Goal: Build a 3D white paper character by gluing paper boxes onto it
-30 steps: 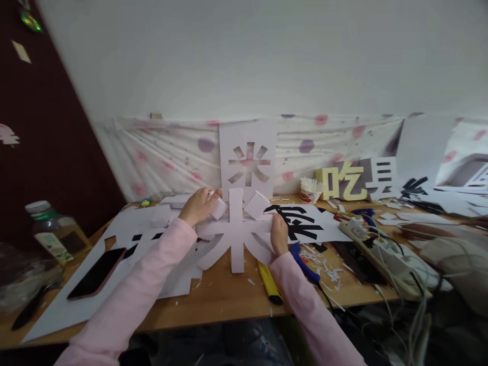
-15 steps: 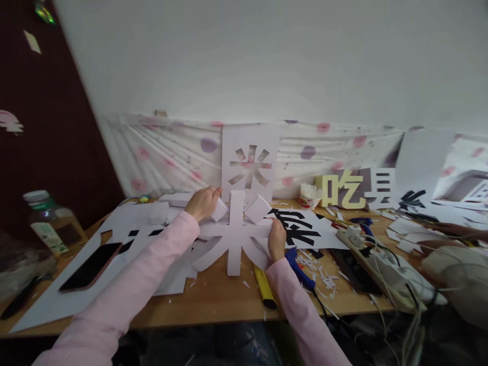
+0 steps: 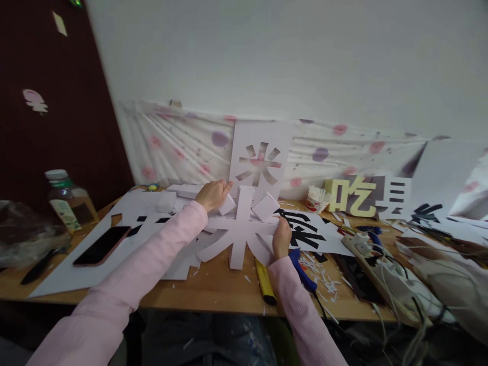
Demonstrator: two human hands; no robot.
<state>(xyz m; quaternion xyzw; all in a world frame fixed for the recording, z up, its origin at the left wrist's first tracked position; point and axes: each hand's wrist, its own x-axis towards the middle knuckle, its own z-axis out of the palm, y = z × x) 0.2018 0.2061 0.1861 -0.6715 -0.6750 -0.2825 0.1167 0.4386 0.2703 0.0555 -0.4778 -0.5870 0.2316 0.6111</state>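
Note:
A large white paper character (image 3: 241, 223), with crossing strokes and two curved legs, stands upright at the middle of the table. My left hand (image 3: 214, 195) is closed at its upper left, around the short slanted stroke. On the other side, my right hand (image 3: 282, 237) grips the right end of the crossbar. The fingers of both hands are partly hidden. Behind the character, a white sheet (image 3: 239, 133) with the same shape cut out leans on the wall covering. A yellow utility knife (image 3: 264, 282) and a blue glue gun (image 3: 303, 272) lie by my right forearm.
A phone (image 3: 102, 246) lies on white paper at left, near a bottle (image 3: 70, 206). To the right are a power strip (image 3: 387, 284) with cables, paper scraps, and a cup (image 3: 317, 202). Yellow letters (image 3: 353, 197) stand behind. Another person's arm (image 3: 438, 246) shows at right.
The view has turned slightly left, so things sit further right. Both hands keep hold of the paper character, whose upright stroke now leans a little more in view.

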